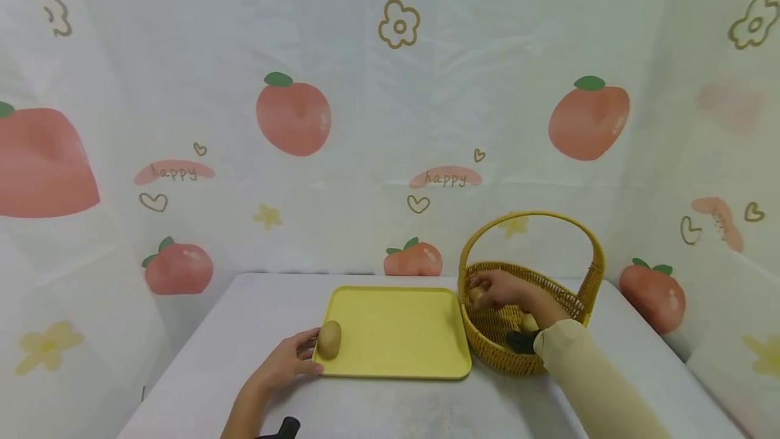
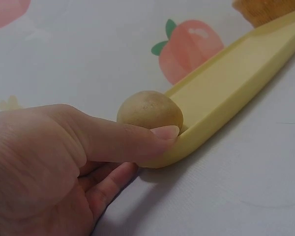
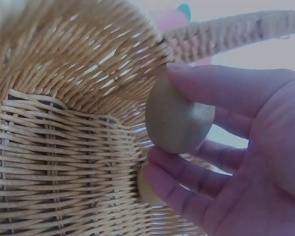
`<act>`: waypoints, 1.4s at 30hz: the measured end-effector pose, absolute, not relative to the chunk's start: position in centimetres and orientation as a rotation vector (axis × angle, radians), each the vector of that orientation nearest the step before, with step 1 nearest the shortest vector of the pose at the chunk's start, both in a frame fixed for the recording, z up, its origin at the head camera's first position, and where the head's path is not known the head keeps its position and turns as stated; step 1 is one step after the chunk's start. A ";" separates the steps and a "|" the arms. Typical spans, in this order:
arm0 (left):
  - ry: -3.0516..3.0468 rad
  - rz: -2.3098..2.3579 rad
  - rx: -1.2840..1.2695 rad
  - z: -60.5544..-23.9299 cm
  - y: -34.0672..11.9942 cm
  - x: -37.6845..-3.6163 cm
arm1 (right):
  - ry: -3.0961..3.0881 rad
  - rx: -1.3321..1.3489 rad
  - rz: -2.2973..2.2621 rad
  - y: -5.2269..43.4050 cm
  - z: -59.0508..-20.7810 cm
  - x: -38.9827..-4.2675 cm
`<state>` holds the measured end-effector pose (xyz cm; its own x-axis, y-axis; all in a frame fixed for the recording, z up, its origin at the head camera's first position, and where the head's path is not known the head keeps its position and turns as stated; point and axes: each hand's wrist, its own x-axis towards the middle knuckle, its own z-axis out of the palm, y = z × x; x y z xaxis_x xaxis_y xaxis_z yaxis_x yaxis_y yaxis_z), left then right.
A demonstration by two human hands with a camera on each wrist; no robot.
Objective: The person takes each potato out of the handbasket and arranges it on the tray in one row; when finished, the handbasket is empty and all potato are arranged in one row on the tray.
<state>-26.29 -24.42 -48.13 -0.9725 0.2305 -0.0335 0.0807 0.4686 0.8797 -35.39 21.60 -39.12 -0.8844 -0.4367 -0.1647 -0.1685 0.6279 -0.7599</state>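
Observation:
My left hand [image 1: 285, 363] grips the near left corner of a yellow tray [image 1: 396, 330], its thumb along the rim in the left wrist view. A brown potato [image 1: 330, 339] lies on the tray right beside those fingers. Inside a wicker basket [image 1: 512, 362], my right hand [image 1: 501, 288] pinches a second potato [image 3: 177, 115] between thumb and fingertips. Another potato [image 1: 529, 322] rests lower in the basket, partly hidden by the right forearm; in the right wrist view this potato [image 3: 150, 189] shows behind the fingers.
The basket stands against the tray's right side, with its tall arched handle [image 1: 530, 214] rising above the right hand. A white cloth [image 1: 378, 412] covers the table. Behind it hangs a fruit-printed backdrop [image 1: 365, 208].

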 end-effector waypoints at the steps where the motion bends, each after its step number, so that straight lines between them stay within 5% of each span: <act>1: 2.561 1.525 0.278 -48.1 -24.5 -26.3 | 2.521 -0.497 -1.139 21.6 -38.9 -35.2; 25: 2.566 1.523 0.330 -48.4 -24.5 -26.6 | 2.691 -0.845 -1.268 20.4 -37.4 -28.2; 42: 2.583 1.517 0.266 -48.3 -24.4 -26.4 | 2.637 -0.996 -1.339 13.8 -36.4 -29.2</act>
